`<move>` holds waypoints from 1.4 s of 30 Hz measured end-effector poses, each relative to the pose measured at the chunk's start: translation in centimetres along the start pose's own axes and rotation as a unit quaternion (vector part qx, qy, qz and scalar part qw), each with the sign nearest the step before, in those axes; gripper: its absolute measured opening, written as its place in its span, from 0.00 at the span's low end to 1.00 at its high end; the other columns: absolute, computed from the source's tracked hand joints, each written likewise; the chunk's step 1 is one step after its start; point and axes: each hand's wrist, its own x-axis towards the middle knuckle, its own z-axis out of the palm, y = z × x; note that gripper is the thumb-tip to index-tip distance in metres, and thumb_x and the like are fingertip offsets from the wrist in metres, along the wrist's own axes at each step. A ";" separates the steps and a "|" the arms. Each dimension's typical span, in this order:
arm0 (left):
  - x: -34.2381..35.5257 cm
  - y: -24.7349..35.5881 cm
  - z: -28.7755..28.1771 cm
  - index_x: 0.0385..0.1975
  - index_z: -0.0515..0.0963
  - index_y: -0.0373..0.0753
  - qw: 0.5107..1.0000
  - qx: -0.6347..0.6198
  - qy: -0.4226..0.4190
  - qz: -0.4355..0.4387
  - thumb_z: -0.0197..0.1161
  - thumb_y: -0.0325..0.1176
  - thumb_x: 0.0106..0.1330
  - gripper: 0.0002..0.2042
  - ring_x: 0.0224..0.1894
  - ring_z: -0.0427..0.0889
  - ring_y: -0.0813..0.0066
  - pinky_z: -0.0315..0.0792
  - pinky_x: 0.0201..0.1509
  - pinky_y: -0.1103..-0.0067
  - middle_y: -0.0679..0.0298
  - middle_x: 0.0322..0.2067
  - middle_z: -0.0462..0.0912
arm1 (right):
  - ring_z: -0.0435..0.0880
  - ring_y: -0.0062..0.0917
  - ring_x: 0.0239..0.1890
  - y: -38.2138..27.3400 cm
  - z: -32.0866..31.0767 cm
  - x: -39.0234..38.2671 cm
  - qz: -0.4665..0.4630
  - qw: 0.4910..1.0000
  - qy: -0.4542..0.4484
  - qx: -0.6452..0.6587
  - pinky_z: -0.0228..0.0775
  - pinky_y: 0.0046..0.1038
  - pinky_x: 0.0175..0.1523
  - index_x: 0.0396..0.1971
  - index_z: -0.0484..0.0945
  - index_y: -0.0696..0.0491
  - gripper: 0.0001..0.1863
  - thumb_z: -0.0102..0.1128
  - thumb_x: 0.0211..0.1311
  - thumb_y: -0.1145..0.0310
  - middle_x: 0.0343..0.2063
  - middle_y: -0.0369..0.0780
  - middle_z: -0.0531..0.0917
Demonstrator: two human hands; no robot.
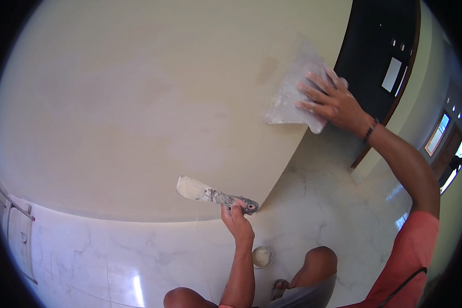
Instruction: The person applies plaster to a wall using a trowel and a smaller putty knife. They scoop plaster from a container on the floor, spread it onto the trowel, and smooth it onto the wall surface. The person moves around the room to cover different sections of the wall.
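Observation:
My right hand [336, 102], fingers spread, grips a wide, flat plastering blade [292, 97] smeared with pale putty and presses it against the cream wall [113, 56] near its right edge. A darker damp-looking patch shows on the wall just left of the blade. Lower down, my left hand [236, 218] is closed round the dark handle of a putty knife [195, 189]. Pale putty coats that knife's blade, which points left in front of the wall. Whitish smoothed patches [190, 123] cover the middle of the wall.
On the glossy marbled tile floor [87, 251] stands a small round tub of putty [262, 256], between my knees. A doorway with a dark interior [380, 56] opens right of the wall's edge. At the far left a metal-framed object [18, 226] stands near the wall's foot.

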 end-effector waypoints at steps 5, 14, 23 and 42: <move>0.1 0.3 0.2 0.26 0.67 0.39 1.000 0.004 0.006 0.002 0.46 0.29 0.61 0.04 0.27 0.73 0.74 0.67 0.25 0.79 0.61 0.29 0.73 | 0.66 0.37 0.59 -2.0 -2.6 -3.4 0.092 0.995 -0.038 0.002 0.55 0.43 0.63 0.54 0.72 0.41 0.24 0.55 0.53 0.65 0.55 0.40 0.72; -0.3 1.0 1.3 0.26 0.66 0.39 0.999 -0.021 0.020 -0.028 0.45 0.30 0.60 0.04 0.27 0.73 0.74 0.67 0.27 0.79 0.60 0.28 0.72 | 0.65 0.44 0.58 -3.4 -1.4 7.2 0.365 0.927 0.070 0.053 0.59 0.44 0.59 0.60 0.66 0.48 0.29 0.48 0.54 0.76 0.58 0.43 0.68; 0.0 0.4 0.9 0.25 0.66 0.40 0.999 0.002 0.032 -0.008 0.45 0.29 0.60 0.04 0.26 0.73 0.74 0.67 0.27 0.79 0.60 0.28 0.72 | 0.63 0.46 0.58 -14.7 2.9 4.5 0.302 0.944 -0.002 0.134 0.54 0.55 0.59 0.59 0.66 0.51 0.28 0.50 0.54 0.73 0.59 0.47 0.65; -0.4 0.2 2.6 0.27 0.66 0.39 0.998 -0.018 0.054 0.029 0.44 0.28 0.59 0.03 0.25 0.73 0.75 0.67 0.25 0.79 0.62 0.27 0.71 | 0.67 0.49 0.55 0.5 0.1 3.5 0.337 0.923 0.158 0.093 0.61 0.41 0.60 0.57 0.68 0.53 0.29 0.48 0.50 0.79 0.56 0.50 0.70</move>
